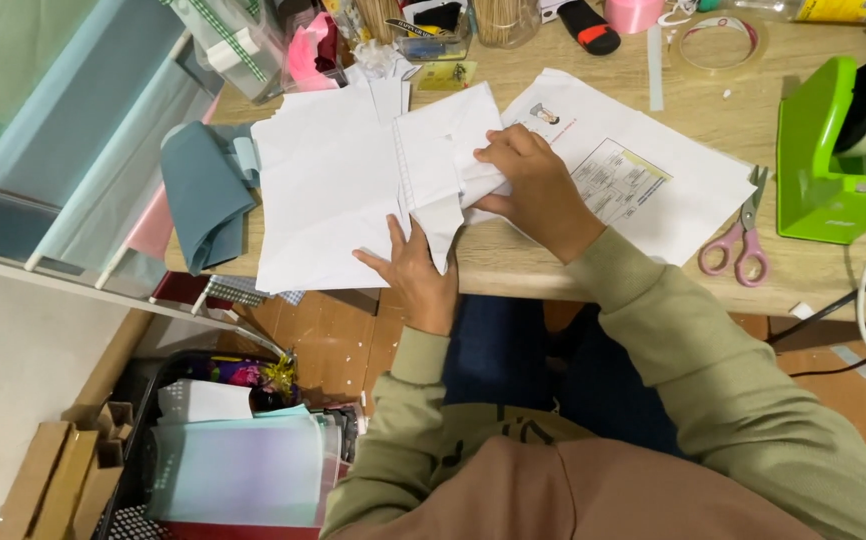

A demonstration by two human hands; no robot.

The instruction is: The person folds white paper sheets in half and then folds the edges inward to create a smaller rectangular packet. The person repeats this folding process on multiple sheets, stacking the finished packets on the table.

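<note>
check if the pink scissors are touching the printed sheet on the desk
Apart. The head view shows a strip of bare wooden desk between the pink scissors and the near edge of the printed sheet; neither overlaps the other.
</note>
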